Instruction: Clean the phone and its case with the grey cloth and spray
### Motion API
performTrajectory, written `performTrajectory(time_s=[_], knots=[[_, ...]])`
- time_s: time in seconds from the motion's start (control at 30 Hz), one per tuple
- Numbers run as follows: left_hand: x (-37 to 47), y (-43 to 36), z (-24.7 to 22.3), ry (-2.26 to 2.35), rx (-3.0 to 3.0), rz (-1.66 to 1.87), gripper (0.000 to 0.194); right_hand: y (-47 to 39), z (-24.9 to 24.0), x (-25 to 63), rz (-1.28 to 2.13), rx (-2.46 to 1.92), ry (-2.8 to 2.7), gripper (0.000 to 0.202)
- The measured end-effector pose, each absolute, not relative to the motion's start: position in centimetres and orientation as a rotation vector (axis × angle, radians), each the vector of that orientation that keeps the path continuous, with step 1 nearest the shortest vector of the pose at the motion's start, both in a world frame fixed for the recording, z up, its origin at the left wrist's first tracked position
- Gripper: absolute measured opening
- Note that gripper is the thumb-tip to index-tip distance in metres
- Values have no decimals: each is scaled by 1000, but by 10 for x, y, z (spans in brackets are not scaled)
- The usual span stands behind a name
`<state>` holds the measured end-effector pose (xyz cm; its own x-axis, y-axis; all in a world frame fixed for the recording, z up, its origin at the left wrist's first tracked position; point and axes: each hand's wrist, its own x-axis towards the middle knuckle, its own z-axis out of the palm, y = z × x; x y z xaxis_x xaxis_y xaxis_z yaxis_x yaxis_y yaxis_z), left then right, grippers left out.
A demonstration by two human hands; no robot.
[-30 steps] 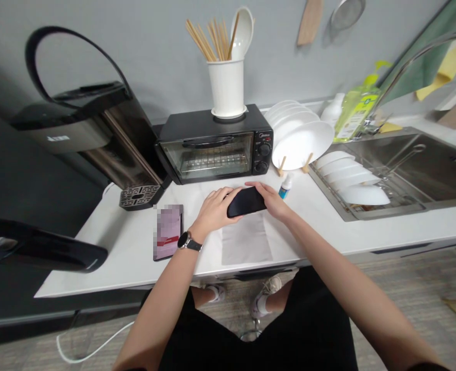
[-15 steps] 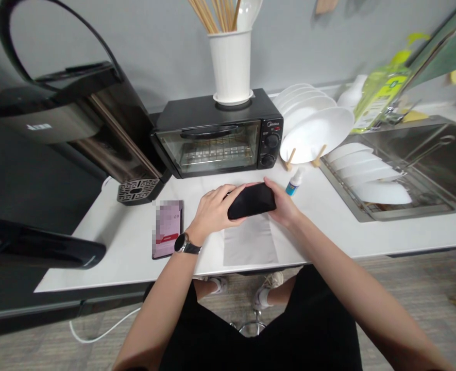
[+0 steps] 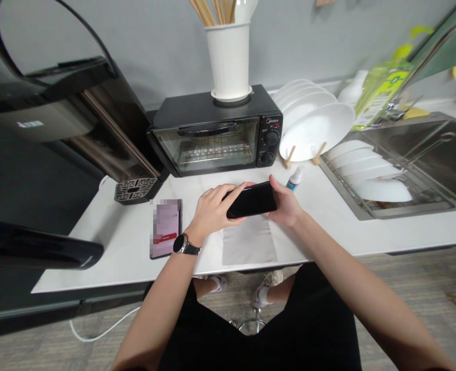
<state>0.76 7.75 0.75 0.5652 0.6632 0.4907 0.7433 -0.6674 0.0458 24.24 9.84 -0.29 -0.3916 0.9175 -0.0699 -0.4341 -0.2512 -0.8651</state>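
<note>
Above white counter, both hands' fingers clasp black phone lengthwise left-right.

A kitchen: toaster oven, sink, racked plates.

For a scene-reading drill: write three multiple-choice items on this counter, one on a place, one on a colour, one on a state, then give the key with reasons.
1. Where does the white utensil holder stand?
A. in the sink
B. on top of the toaster oven
C. on the floor

2. What colour is the phone in the hands?
A. black
B. white
C. red

3. How is that phone held?
A. lying flat on the grey cloth
B. by one hand only
C. by the left hand and right hand, above the cloth

Key: 1 B, its base rests on the oven's roof. 2 A, its face is dark and glossy. 3 C, a hand clasps each end.
</note>
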Motion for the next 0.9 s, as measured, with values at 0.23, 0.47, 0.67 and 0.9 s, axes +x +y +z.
performTrajectory(time_s=[0.23,0.47,0.67,0.9], knots=[[7,79,8,-1216,-2602,-656,81,93,2,244,1940,-721,-992,59],[7,87,6,-1467,-2468,-911,95,87,2,222,1617,-606,-1017,54],[14,82,8,-1564,-2528,-946,101,87,1,226,1527,-665,-1022,52],[18,81,9,-1572,-2546,-995,103,86,1,228,1557,-630,-997,51]])
